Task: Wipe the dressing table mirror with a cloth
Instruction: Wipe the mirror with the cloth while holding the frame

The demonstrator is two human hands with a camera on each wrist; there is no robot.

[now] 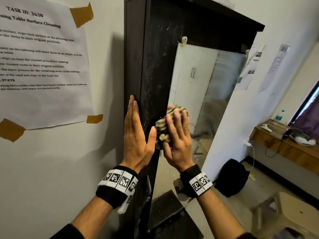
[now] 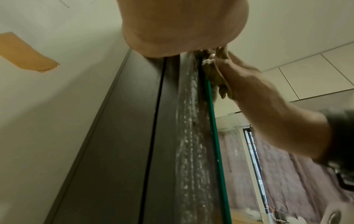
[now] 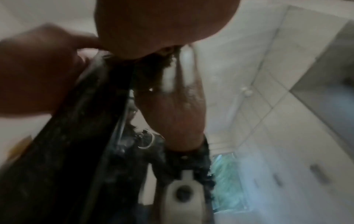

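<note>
The tall mirror point(image 1: 203, 80) is set in a dusty dark wooden frame point(image 1: 155, 66) of the dressing table. My right hand point(image 1: 177, 135) grips a crumpled greenish patterned cloth point(image 1: 161, 125) and presses it against the mirror's left edge, about halfway up. My left hand point(image 1: 134, 128) lies flat with straight fingers on the frame's outer side, just left of the cloth. In the left wrist view the cloth point(image 2: 214, 74) shows squeezed between the right hand point(image 2: 249, 84) and the glass edge point(image 2: 216, 136). The right wrist view is blurred and dark.
A printed sheet point(image 1: 41, 57) is taped to the wall on the left. To the right are a wooden shelf point(image 1: 284, 147) with a water bottle point(image 1: 278, 117) and a white controller point(image 1: 266, 127). A black bag point(image 1: 231, 178) and a plastic stool point(image 1: 284, 209) stand on the floor.
</note>
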